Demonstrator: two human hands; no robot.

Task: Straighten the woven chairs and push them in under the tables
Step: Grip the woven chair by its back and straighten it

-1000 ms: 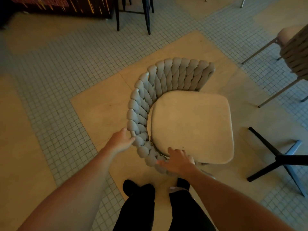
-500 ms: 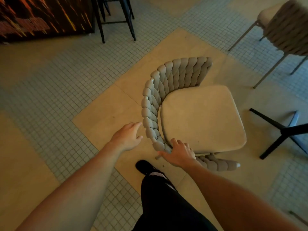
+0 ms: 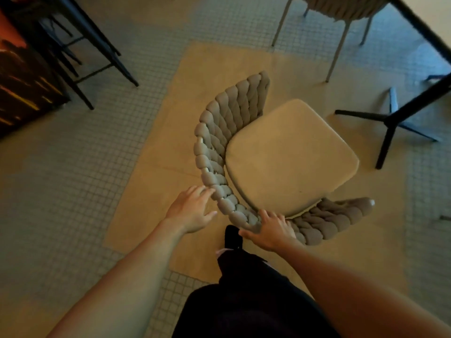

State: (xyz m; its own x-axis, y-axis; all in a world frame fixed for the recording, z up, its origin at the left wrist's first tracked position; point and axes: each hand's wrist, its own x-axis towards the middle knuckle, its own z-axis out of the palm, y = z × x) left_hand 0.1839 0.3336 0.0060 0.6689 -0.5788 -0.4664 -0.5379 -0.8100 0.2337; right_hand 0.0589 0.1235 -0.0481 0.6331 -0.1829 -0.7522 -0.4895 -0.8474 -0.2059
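My right hand (image 3: 267, 229) grips the woven chair (image 3: 280, 157) at the curved backrest (image 3: 219, 152), fingers curled over the braided rim, because that rim is the firmest hold for steering it. My left hand (image 3: 191, 211) is spread, fingertips just touching the outside of the weave, placed to nudge the back round rather than lift. The chair stands on the tan floor patch (image 3: 156, 172), its seat cushion (image 3: 290, 157) angled toward the black bench base (image 3: 393, 123) at right, near it but not yet tucked under the bench edge (image 3: 422, 28). I judge it needs squaring up, then a push in
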